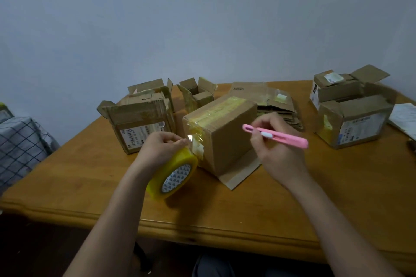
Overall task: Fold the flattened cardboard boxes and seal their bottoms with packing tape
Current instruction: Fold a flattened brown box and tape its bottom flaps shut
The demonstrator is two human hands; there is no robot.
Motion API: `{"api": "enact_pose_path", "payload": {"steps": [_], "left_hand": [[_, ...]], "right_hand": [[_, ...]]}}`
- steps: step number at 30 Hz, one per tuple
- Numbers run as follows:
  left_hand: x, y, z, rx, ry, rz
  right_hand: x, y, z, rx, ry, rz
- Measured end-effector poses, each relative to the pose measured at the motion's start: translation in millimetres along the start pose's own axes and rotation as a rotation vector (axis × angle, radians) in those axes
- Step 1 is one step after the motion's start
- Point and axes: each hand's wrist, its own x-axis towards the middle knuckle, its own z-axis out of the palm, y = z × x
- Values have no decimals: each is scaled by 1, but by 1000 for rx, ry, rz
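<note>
On the wooden counter (292, 204), centre, a cardboard box (227, 139) sits bottom-up, yellowish tape along its seam. Left hand (157, 146), grip curled around the tape roll (173, 175), keeps the strip taut off the box edge. Right hand (276, 148) pinches a pink cutter (279, 135), seemingly ready to cut. Other boxes stand behind; a plain wall beyond.

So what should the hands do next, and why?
Probably bring the pink cutter in the right hand across to slice the tape. The strip runs from the box to the yellow roll that the left hand holds, so the roll looks joined to the box.
</note>
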Motion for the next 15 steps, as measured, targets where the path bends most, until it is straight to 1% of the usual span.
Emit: {"api": "enact_pose_path", "payload": {"steps": [3, 6, 9, 11, 15], "left_hand": [[-1, 0, 1, -9, 2, 3], [-2, -1, 1, -34, -7, 4], [-2, -6, -2, -80, 17, -6], [-2, -9, -5, -124, 22, -31], [2, -13, -12, -159, -27, -65]], "right_hand": [[18, -25, 28, 122, -79, -70], [31, -33, 53, 205, -168, -76], [30, -21, 66, 210, -255, -14], [28, -13, 67, 214, -265, 26], [31, -9, 66, 161, -293, -3]]}}
